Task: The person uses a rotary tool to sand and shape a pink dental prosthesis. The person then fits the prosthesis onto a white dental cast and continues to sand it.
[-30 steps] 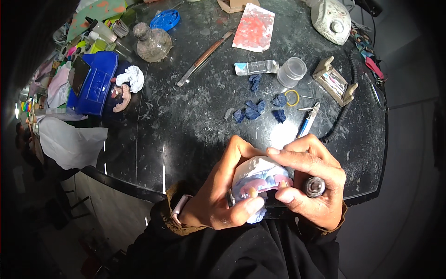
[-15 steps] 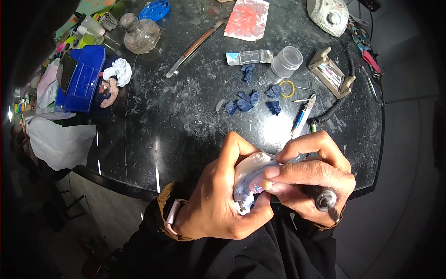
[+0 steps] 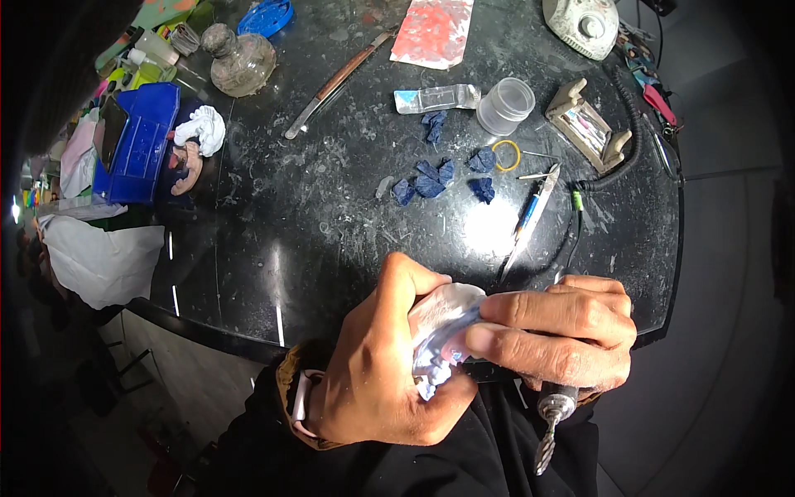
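My left hand (image 3: 373,369) is closed around a white plaster dental cast (image 3: 447,303), in front of the table's near edge. A shiny, clear and pinkish dental plate (image 3: 432,352) sits on the cast, with white teeth showing at its lower end. My right hand (image 3: 571,338) grips a dark rotary handpiece (image 3: 556,402) under its palm. A metal bur (image 3: 544,452) juts from the handpiece, pointing down and away from the cast. Two right fingertips press on the plate and the cast's right side; they hide part of both.
Several dark blue sandpaper scraps (image 3: 429,179), a yellow rubber band (image 3: 506,156), a craft knife (image 3: 536,207) and a clear cup (image 3: 505,108) lie ahead. A handpiece stand (image 3: 585,128) is at right. A blue box (image 3: 142,141) and glass burner (image 3: 240,62) stand left.
The handpiece has tilted, so its bur points down instead of up at me. My right fingers have straightened over the plate. A small yellowish spot at the fingertips no longer shows.
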Motion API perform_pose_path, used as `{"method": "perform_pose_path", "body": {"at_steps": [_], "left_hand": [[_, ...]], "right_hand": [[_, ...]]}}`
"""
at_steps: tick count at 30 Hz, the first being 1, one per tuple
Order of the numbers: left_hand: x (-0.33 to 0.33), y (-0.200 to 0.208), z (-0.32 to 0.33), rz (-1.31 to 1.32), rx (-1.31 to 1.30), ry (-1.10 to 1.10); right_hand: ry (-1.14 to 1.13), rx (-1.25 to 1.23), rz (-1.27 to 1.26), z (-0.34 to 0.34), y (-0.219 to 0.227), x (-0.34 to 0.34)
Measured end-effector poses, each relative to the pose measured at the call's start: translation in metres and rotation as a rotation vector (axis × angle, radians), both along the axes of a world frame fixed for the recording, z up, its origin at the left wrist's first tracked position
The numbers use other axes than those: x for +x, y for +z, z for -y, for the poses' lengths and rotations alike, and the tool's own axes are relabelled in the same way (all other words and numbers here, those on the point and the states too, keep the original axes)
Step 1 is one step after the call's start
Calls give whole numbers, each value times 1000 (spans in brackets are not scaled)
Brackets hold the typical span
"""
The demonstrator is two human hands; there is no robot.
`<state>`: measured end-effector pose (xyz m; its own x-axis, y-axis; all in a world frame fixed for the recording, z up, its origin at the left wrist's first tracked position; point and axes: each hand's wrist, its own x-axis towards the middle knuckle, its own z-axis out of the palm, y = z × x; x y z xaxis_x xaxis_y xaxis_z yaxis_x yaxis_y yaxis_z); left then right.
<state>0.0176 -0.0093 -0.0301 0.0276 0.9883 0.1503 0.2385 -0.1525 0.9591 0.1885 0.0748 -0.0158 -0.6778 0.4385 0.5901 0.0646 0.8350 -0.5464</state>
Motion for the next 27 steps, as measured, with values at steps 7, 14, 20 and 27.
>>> {"method": "perform_pose_path", "body": {"at_steps": [7,14,20,27], "left_hand": [[-2,-6,6,25,39,-8],[3,-19,10,193,85,0],[1,-17,6,177,83,-23],[2,-23,3,399,113,-48]], "right_hand": [[37,-95,-65,5,-2,-3],[32,-132,-194,5,-2,-6],[-45,-276,-71,12,4,-4],[-115,-238,-164,10,1,-7]]}}
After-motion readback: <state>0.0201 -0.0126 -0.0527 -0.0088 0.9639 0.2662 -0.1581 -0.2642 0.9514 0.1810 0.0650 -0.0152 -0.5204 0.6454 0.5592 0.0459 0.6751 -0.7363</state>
